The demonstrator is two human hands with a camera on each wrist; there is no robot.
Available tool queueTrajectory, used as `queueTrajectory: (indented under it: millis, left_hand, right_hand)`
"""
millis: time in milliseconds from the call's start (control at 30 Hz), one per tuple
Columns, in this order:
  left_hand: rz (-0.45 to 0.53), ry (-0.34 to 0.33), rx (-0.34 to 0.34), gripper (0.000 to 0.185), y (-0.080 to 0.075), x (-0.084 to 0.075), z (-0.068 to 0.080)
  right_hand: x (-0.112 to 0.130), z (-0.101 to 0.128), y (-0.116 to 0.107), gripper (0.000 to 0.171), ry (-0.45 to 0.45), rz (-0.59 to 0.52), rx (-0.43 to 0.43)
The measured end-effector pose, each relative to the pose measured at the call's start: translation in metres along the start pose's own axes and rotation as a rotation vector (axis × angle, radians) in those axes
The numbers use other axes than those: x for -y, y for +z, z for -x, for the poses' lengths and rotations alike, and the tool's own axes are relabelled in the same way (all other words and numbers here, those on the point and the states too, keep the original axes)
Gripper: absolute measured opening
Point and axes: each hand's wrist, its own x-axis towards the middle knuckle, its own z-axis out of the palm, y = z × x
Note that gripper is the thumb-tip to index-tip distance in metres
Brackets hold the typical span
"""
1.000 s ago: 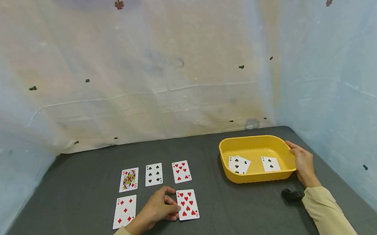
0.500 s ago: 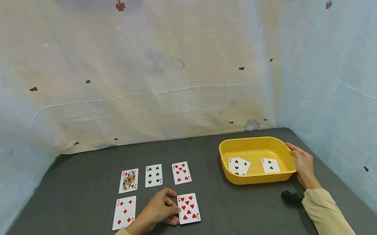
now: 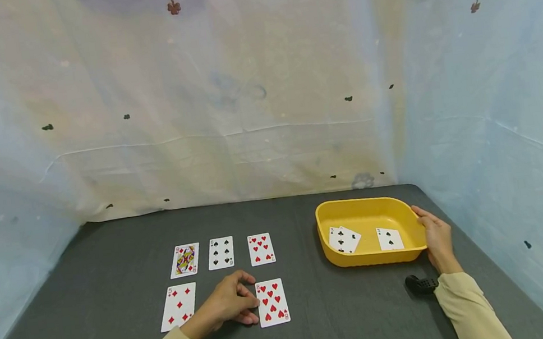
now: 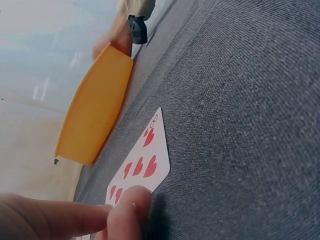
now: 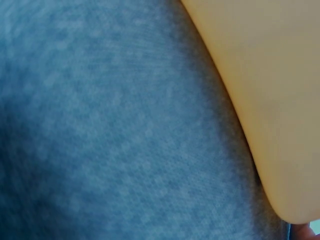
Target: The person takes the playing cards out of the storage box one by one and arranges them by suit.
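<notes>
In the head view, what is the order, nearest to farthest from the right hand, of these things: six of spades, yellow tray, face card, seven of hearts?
1. Yellow tray: its right end is in the right hand.
2. Seven of hearts: right end of the far card row.
3. Six of spades: middle of that row.
4. Face card: left end.

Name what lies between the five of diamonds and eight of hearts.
The left hand lies there, touching the eight of hearts, as the head view shows.
</notes>
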Motion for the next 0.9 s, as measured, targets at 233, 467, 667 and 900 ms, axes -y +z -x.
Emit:
queueTrajectory:
  millis: [233, 467, 667, 900]
  left_hand:
    - [0.019, 0.012, 0.023, 0.041, -0.003, -0.005, -0.002]
    - [0.014, 0.041, 0.029, 0.043, -0.005, -0.02, -0.005]
    - [0.015, 0.068, 0.037, 0.044, -0.003, -0.027, -0.011]
    - [0.027, 0.092, 0.045, 0.044, 0.005, -0.034, -0.016]
  right_hand:
    - [-0.001, -0.001, 0.0, 0.042, 0.0, -0.039, -0.003]
    - [0.0, 0.0, 0.002, 0.042, 0.012, -0.037, -0.016]
    - [0.001, 0.0, 0.002, 0.043, 0.007, -0.024, -0.007]
    - [0.002, 0.001, 0.0, 0.043, 0.009, -0.041, 0.007]
